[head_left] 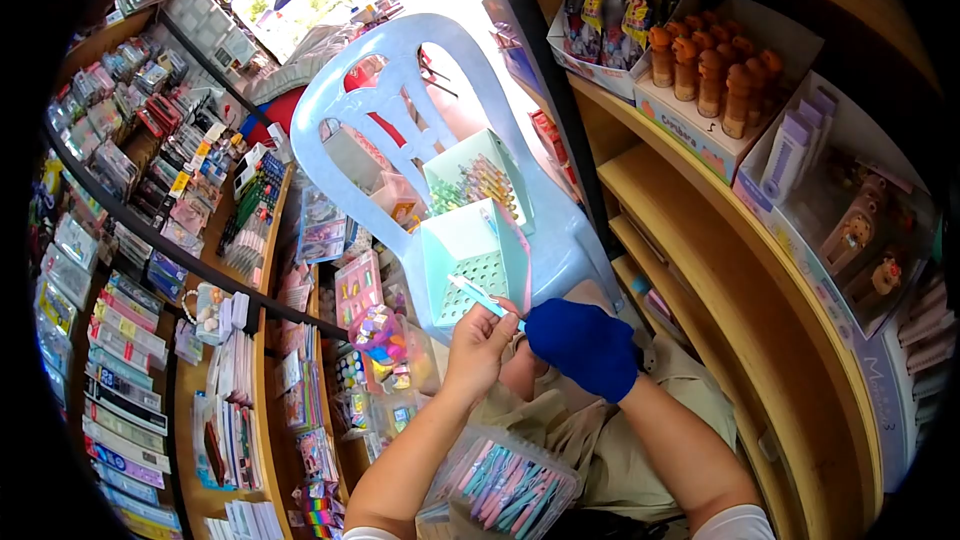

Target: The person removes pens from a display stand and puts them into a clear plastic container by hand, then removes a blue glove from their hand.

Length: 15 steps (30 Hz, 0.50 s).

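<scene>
My left hand (478, 348) pinches a slim light-blue pen (472, 291), its tip pointing up and left over a mint-green box. My right hand is wrapped in a dark blue cloth (585, 345) that meets the pen's lower end; its fingers are hidden under the fabric. The mint-green box (450, 240), with a tray of round holes (480, 277) inside, stands on a pale blue plastic chair (565, 240). Behind it is a similar box (515, 165) filled with patterned pens. Closer to me, a clear plastic container (570, 480) holds many blue and pink pens (505, 485).
Packed stationery shelves (130, 340) line the left side. To the right, wooden shelves (720, 240) carry display boxes, one with brown figure-topped items (710, 80). Small toys (378, 330) and clear bins crowd the chair's left side.
</scene>
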Motion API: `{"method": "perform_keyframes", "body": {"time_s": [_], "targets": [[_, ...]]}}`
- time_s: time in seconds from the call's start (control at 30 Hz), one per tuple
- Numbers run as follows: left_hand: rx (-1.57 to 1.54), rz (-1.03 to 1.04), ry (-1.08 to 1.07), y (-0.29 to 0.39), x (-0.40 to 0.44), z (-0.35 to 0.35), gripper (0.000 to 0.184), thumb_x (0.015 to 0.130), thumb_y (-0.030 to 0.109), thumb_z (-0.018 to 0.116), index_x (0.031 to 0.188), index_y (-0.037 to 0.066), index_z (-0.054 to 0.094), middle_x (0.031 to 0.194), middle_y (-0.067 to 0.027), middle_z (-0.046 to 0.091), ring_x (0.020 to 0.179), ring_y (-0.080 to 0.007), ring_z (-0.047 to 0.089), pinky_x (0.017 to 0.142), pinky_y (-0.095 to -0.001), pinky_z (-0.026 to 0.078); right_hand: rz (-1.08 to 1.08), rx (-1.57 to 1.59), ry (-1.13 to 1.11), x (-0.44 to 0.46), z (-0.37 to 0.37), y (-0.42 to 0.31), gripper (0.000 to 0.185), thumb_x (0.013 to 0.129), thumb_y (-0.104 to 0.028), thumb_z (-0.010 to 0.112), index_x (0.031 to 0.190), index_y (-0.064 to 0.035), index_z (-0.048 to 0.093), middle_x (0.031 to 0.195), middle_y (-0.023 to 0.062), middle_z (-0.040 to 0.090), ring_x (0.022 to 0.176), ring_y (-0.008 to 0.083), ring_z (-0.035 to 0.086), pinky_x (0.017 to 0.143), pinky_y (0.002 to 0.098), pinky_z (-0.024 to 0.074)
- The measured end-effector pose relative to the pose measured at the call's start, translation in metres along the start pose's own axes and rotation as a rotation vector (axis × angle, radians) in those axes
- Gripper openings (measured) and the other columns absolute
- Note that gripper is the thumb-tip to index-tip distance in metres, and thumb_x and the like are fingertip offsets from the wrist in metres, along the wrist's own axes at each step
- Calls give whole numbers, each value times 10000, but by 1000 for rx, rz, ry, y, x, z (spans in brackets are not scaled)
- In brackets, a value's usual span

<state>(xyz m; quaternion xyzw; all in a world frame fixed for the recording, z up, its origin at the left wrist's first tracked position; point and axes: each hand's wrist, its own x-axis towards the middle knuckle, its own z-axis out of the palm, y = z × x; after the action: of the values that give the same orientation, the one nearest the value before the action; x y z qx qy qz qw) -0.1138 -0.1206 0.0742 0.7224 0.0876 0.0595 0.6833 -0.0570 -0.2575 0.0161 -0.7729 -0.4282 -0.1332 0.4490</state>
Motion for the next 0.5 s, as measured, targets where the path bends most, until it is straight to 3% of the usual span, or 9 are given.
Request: {"method": "perform_keyframes", "body": {"time_s": [0.07,0.17,0.33,0.43,0.5], "targets": [[-20,8,-24,1,0,1,85,843,122,522,892,53,524,739,20,498,671,-72,442,643,-209,365,-42,-65,-13,6,-15,-12,72,701,-137,553,745,-87,523,689,114,513,657,279,536,535,346,429],[37,-2,-82,1,-2,1,88,845,120,513,898,49,518,775,8,505,708,-79,451,671,-214,370,147,77,-87,5,-10,-8,78,740,-145,528,749,-67,526,761,143,559,713,318,549,594,391,435],[-29,-22,-139,-1,-1,-2,114,848,124,505,926,41,502,849,-16,512,776,-98,462,717,-226,374,317,247,-230,10,-23,-11,85,706,-149,540,707,-65,524,703,153,551,693,342,540,580,412,429],[-38,-12,-143,-1,-2,-1,124,850,125,500,940,38,494,866,-23,510,785,-106,463,722,-229,375,266,340,-174,3,-15,0,82,698,-150,545,707,-71,525,698,154,546,693,344,537,574,418,425],[-37,21,-144,0,-2,1,129,851,126,499,946,39,490,860,-22,505,780,-107,459,716,-230,372,184,291,-94,2,-12,2,95,712,-155,541,677,-68,526,639,126,538,624,279,533,528,370,412]]}}
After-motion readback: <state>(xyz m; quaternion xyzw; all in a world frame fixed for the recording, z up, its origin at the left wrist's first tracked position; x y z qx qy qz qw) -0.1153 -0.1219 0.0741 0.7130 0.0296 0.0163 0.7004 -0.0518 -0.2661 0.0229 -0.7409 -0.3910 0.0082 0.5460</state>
